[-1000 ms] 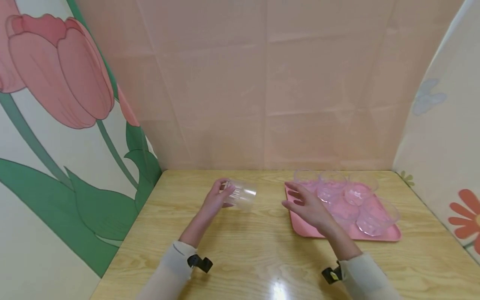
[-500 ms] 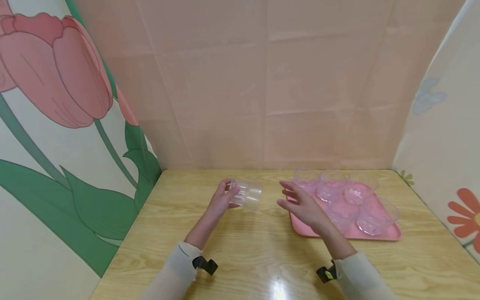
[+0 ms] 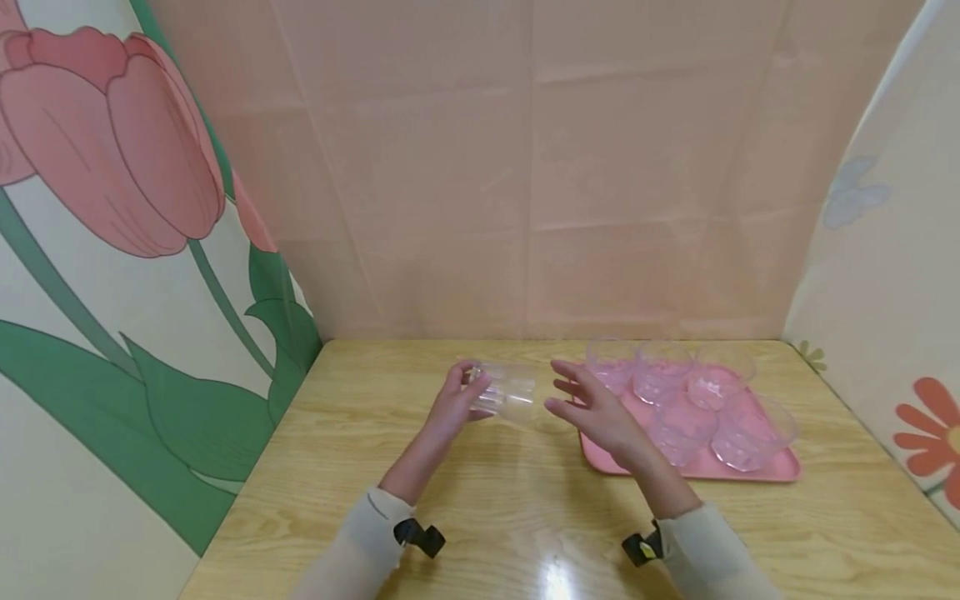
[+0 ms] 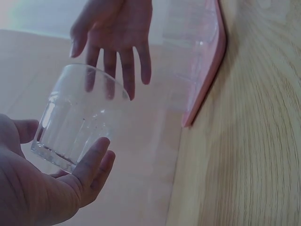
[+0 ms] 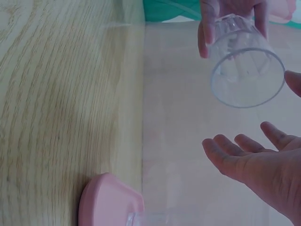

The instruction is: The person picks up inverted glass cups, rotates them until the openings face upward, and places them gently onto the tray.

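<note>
My left hand grips a clear drinking glass by its base end, above the table. The glass lies on its side in the air, its mouth turned toward my right hand. In the left wrist view the thumb and fingers curl round the faceted lower part of the glass. My right hand holds nothing; its fingers are spread and loosely bent just short of the rim. Seen from the right wrist, the round mouth of the glass faces this palm.
A pink tray on the right of the wooden table bears several clear glasses standing upright. My right forearm passes over the tray's left front edge. A pink sheet hangs behind the table, with printed panels at both sides.
My left hand has carried the glass to the right. My right hand has come a little left, so the gap between it and the rim has narrowed. The tray has stayed put.
</note>
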A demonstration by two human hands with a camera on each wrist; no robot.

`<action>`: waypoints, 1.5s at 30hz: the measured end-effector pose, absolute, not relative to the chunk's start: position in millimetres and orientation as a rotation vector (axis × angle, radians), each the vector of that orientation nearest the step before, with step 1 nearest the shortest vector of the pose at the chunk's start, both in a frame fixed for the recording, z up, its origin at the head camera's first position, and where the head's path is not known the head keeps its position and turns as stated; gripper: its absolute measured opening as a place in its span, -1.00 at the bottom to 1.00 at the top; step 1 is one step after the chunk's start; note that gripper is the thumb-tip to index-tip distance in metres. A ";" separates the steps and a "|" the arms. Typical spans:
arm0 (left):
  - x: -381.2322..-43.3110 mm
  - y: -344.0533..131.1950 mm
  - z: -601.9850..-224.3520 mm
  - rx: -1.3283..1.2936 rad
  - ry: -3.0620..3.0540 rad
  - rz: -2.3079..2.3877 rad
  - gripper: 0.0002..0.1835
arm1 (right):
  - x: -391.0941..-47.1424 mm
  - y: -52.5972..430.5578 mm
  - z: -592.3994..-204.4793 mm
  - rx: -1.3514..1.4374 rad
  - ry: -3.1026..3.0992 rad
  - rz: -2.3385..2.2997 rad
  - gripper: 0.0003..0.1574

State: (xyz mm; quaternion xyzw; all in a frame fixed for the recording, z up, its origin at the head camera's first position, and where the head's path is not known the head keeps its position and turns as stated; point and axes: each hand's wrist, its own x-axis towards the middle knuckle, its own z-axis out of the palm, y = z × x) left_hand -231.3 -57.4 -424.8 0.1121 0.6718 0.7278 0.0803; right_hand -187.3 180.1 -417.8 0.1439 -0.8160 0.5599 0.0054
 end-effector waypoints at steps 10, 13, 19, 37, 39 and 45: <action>-225.7 -50.8 -423.9 0.359 1.994 2.161 -0.49 | -188.9 174.1 -419.0 0.477 -2.482 1.852 -0.09; -225.2 -49.6 -424.8 0.357 1.982 2.166 -0.48 | -188.4 173.2 -419.0 0.486 -2.482 1.844 -0.10; -224.7 -47.5 -427.0 0.364 1.970 2.171 -0.45 | -188.3 171.3 -420.6 0.457 -2.503 1.820 -0.12; -219.7 -34.7 -427.9 0.332 1.899 2.190 -0.44 | -188.6 161.8 -415.5 0.465 -2.486 1.856 -0.13; -219.5 -34.0 -428.5 0.333 1.895 2.195 -0.43 | -188.4 161.7 -415.1 0.460 -2.489 1.849 -0.12; -218.8 -32.4 -428.2 0.329 1.873 2.213 -0.44 | -188.1 161.9 -414.7 0.446 -2.469 1.868 -0.10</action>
